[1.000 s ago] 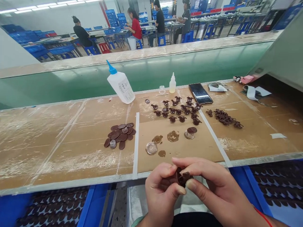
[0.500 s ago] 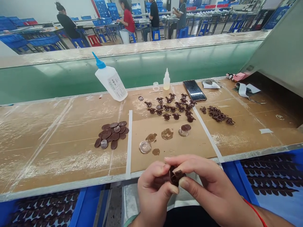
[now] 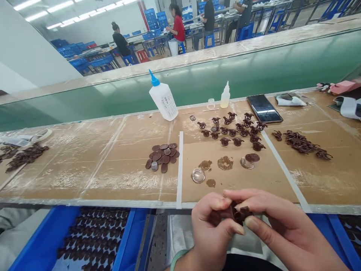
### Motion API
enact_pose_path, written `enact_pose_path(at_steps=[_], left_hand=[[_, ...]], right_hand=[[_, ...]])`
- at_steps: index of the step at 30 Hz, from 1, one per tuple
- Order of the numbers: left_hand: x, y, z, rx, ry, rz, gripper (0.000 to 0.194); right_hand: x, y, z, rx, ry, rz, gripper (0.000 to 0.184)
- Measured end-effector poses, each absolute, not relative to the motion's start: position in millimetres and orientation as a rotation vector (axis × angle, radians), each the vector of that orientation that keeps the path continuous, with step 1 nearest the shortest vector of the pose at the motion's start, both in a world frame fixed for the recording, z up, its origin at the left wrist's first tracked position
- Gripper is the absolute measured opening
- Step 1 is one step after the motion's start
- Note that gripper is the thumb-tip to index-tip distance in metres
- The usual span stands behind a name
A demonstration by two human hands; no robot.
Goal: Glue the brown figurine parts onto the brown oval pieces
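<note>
Two hands, left (image 3: 211,226) and right (image 3: 278,222), pinch one brown piece (image 3: 240,213), its shape partly hidden by fingers.

The big bottle (image 3: 164,101) stands by the far edge of the table (image 3: 113,180). Right of it are the small bottle (image 3: 225,97), then the phone (image 3: 264,108). The figures (image 3: 232,132) lie in front of the small bottle, between the discs (image 3: 162,156) on the left and the pile (image 3: 306,145) on the right. The piece (image 3: 240,213) is in both hands (image 3: 211,226), by the near edge.
</note>
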State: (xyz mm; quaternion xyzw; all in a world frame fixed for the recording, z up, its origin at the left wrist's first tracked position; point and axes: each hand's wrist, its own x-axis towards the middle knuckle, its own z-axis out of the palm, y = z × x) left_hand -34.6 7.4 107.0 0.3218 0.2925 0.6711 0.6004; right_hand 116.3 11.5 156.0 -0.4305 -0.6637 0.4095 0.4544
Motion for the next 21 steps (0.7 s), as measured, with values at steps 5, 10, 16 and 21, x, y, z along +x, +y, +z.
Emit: enact_pose_path(at_steps=[5,10,16,21], left_hand=[[-36.0,6.3,100.6,0.779,0.625,1.561,0.035],[-35.6,5.6,96.3,0.819,0.617,1.602,0.036],[-37.7,3.0,98.1,0.847,0.655,1.587,0.036],[-38.7,1.9,98.8,0.846,0.643,1.575,0.035]], right_hand=[[117.8,9.8,154.2,-1.056,-1.658,1.017,0.019],[120.3,6.8,151.1,-1.082,-1.696,0.987,0.023],[122.4,3.1,146.0,-1.092,-1.717,0.969,0.022],[123.8,2.6,144.2,-1.108,-1.727,0.947,0.019]])
